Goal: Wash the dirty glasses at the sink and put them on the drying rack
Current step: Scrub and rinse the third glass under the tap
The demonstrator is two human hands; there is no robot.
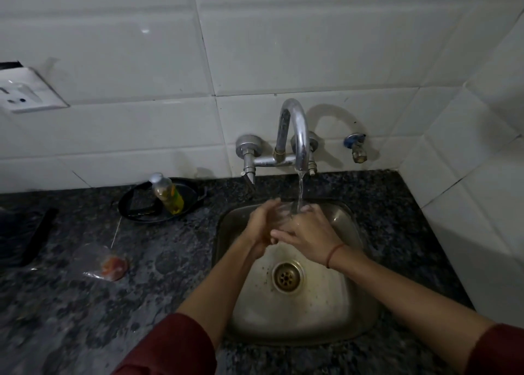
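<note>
Maroon sleeves (170, 346) at bottom edge; forearms reach over the steel sink (340, 303), frame centre. Left hand (262, 224) and right hand (307, 234) both curl round a clear glass (285, 211), hard to make out, kept under the faucet (295, 131) stream, likely to rinse it. Soap bottle (167, 194) stands on a black tray (133, 204), centre left. Drying rack not in view.
</note>
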